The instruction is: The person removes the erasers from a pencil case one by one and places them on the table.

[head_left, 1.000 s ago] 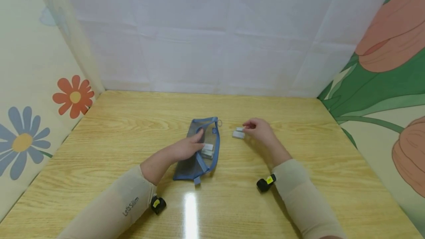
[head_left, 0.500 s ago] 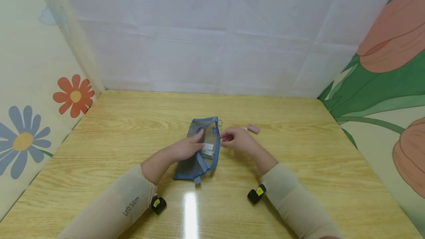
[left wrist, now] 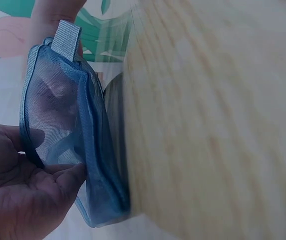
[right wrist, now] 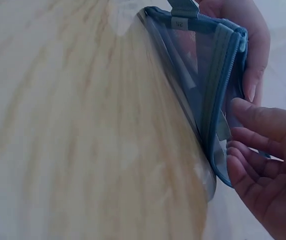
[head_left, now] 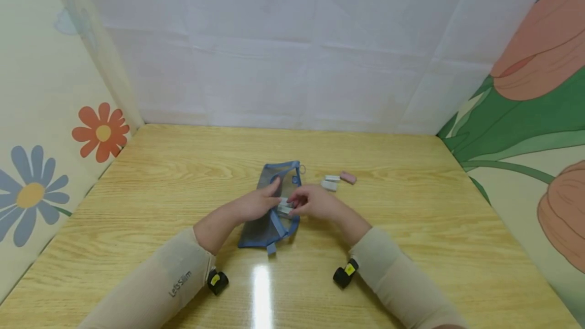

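Observation:
My left hand [head_left: 253, 204] holds a blue-edged mesh zipper pouch [head_left: 260, 230] by its mouth, thumb over the near edge and fingers behind. The mouth gapes to the right; small white blocks [head_left: 285, 210] show inside it. At that opening is my right hand [head_left: 320, 202], its fingertips just within the rim beside the blocks. In the right wrist view, its thumb [right wrist: 255, 115] stands apart from the loosely curled fingers, with nothing visible between them. Part of a white block [right wrist: 223, 129] appears beyond, inside the pouch [right wrist: 215, 75].
Right of the pouch, two white blocks [head_left: 329, 185] lie near a pink block [head_left: 348, 177] on the wooden table [head_left: 411, 182]. A metal ring [head_left: 302, 169] hangs at the pouch's far corner. A white cloth [head_left: 292, 65] rises behind the table, with flower-patterned panels either side.
My right hand has moved left from the loose blocks to the pouch's mouth, uncovering the pink block. My left hand and the pouch have stayed in place.

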The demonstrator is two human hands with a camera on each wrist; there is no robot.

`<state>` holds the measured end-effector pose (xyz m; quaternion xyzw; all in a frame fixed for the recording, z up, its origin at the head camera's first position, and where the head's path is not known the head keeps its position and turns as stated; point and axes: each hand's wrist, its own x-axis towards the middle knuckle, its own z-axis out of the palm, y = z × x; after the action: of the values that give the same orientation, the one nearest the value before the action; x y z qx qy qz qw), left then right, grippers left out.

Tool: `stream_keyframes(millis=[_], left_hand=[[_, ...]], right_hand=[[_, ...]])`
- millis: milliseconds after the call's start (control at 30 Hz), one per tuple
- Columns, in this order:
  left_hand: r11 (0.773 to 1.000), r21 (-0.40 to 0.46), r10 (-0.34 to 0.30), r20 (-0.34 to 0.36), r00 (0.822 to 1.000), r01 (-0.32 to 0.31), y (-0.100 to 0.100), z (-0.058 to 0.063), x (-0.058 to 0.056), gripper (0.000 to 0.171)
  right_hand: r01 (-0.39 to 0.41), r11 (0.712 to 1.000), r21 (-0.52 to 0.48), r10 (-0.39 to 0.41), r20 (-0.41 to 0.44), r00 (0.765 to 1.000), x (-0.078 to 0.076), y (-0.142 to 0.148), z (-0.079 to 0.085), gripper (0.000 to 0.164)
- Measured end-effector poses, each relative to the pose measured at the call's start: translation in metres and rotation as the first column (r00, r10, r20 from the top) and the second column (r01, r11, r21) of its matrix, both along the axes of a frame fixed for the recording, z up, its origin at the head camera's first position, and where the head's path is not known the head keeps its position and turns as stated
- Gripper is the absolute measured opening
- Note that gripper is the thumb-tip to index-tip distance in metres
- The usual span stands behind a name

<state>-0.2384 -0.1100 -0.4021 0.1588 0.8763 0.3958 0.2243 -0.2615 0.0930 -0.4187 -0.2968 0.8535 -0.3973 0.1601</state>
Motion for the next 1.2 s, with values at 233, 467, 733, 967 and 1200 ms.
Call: stream_keyframes(millis=[233, 467, 733, 967, 1200], left_hand=[[1.000, -0.009, 0.009, 0.016, 1.000, -0.009, 0.000, 0.001, 0.001, 0.063], [1.000, 0.000, 0.000, 0.008, 1.000, 0.000, 0.000, 0.001, 0.001, 0.062], [1.000, 0.008, -0.001, 0.005, 1.000, 0.001, 0.000, 0.001, 0.001, 0.062], [1.000, 0.004, -0.006, 0.003, 1.000, 0.006, -0.001, 0.001, 0.000, 0.062], [1.000, 0.009, -0.007, -0.003, 1.000, 0.007, 0.000, 0.001, 0.000, 0.063]], right_hand=[[-0.038, 0.997, 0.065, 0.045, -0.102, 0.994, -0.001, -0.005, -0.007, 0.023], [-0.026, 0.996, 0.082, 0.036, -0.124, 0.992, -0.002, -0.006, -0.009, 0.017], [0.028, 0.996, 0.090, -0.022, -0.065, 0.998, 0.001, -0.006, -0.005, 0.012], [0.042, 0.996, 0.074, -0.039, -0.045, 0.998, 0.001, -0.004, -0.004, 0.011], [0.058, 0.998, 0.037, -0.056, -0.048, 0.997, -0.001, 0.003, 0.001, 0.011]])
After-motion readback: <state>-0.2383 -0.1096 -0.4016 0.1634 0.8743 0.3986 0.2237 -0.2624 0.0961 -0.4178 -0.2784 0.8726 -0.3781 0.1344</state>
